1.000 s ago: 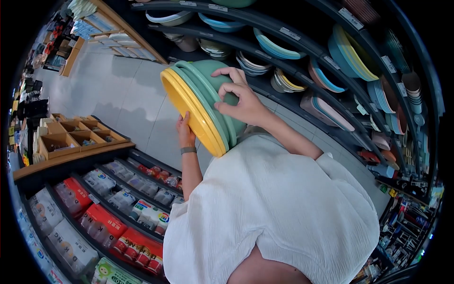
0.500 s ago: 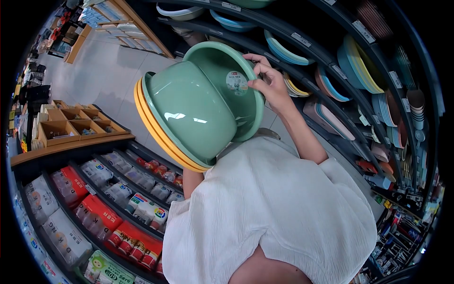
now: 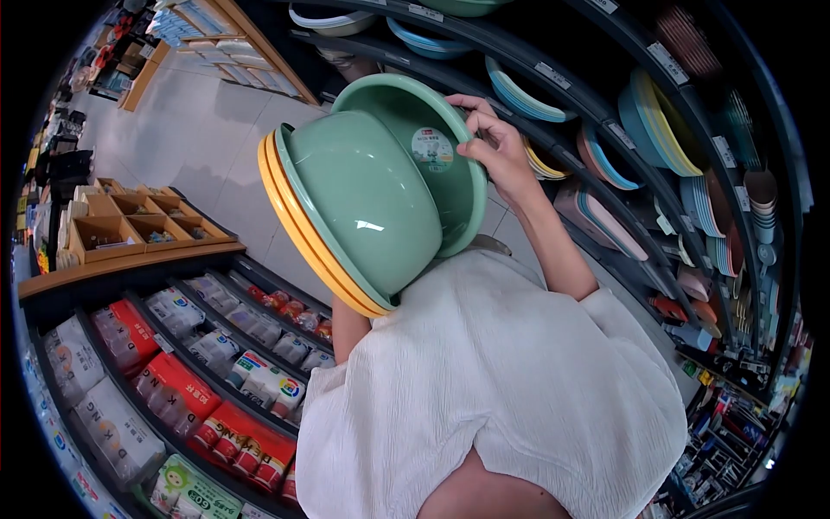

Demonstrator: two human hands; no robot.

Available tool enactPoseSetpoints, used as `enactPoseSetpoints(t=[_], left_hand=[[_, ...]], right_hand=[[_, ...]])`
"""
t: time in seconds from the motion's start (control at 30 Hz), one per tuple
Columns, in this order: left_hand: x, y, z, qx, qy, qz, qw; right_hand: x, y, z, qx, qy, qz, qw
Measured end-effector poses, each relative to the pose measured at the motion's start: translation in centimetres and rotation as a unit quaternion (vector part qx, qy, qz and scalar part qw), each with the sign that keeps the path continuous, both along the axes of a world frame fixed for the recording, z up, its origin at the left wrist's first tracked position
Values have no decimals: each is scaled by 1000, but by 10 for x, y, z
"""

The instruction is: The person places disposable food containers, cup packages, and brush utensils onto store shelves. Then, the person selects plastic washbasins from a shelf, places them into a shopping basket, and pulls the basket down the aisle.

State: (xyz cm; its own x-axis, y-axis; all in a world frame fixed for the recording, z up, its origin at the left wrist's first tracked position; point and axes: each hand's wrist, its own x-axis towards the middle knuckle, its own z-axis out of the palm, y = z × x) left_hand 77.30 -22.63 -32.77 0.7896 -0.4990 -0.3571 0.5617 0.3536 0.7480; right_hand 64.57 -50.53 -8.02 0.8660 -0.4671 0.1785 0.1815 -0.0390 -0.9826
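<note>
A light green plastic basin (image 3: 474, 190) shows its inside and a round label (image 3: 432, 149). My right hand (image 3: 497, 143) is closed on its rim, thumb on the inner side and fingers over the edge. Partly inside its opening sits the rounded underside of a second green basin (image 3: 359, 190). Several yellow basins (image 3: 303, 233) are nested with that second one, their rims facing left. My left forearm (image 3: 347, 329) goes up behind this stack, and the basins hide the left hand.
Dark shelves (image 3: 553, 76) on the right hold stacked basins (image 3: 653, 121). At lower left, shelves carry packs of paper cups (image 3: 177, 394). A wooden divided box (image 3: 130, 232) stands on the left, beyond it the tiled floor (image 3: 207, 130) and a wooden rack (image 3: 259, 52).
The green and yellow stack has shifted slightly right, a little deeper into the other green basin. My right hand keeps its hold on the rim.
</note>
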Motion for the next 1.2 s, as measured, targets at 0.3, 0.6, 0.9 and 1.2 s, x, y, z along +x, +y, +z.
enactPoseSetpoints(t=[0.3,0.6,0.9,1.2], left_hand=[[-3,3,14,3,-25,8,1000],[7,-11,49,-20,6,47,999],[-4,2,51,23,24,32,999],[-21,22,50,45,30,31,998]], right_hand=[[-7,7,10,-2,3,31,1000],[-1,61,38,-245,10,82,966],[6,145,59,-383,-102,204,895],[-4,201,69,-567,-115,233,781]])
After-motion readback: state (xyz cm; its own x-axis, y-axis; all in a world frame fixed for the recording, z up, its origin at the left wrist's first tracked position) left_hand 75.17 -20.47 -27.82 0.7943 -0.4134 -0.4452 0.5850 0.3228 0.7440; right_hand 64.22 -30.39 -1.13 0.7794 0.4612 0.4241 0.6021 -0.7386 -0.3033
